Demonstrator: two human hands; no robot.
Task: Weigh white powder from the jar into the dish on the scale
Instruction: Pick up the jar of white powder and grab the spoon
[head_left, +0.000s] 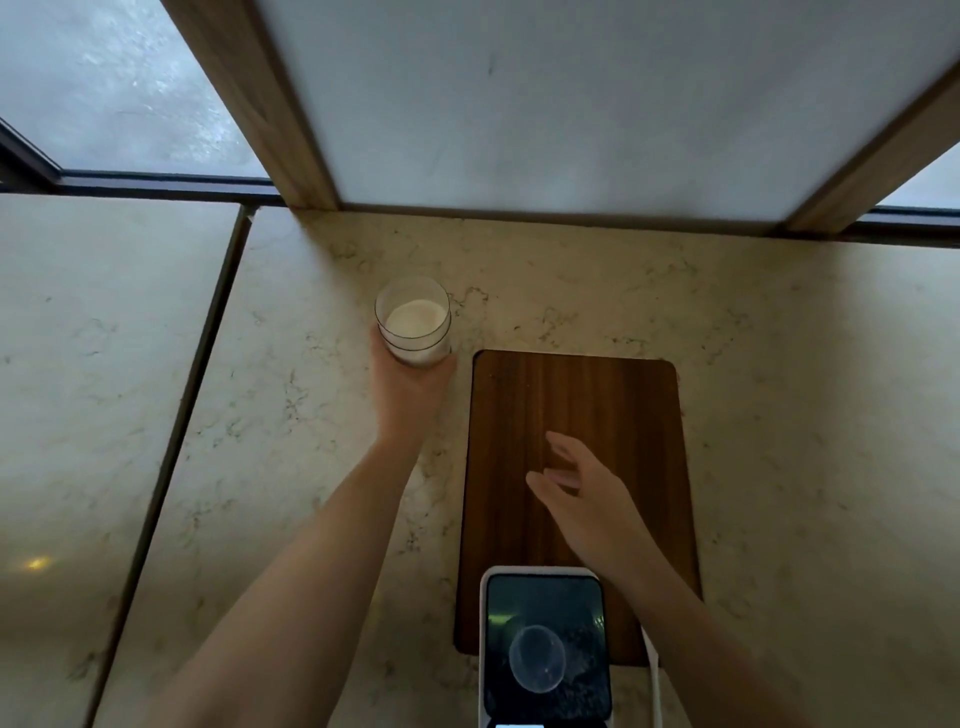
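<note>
A clear glass jar (414, 321) partly filled with white powder stands uncovered on the marble counter, left of the wooden board. My left hand (408, 387) wraps around its lower near side. My right hand (579, 488) hovers over the board with fingers spread and nothing in it. At the bottom centre sits the scale (545, 649), white-framed with a dark glass top, and a small clear round dish (537, 659) rests on it. The dish looks empty.
A dark wooden board (574, 415) lies under the far end of the scale. The marble counter (311, 467) has a seam on the left. A wood-framed frosted panel (545, 104) rises behind, with windows to either side. A white cord (654, 675) runs beside the scale.
</note>
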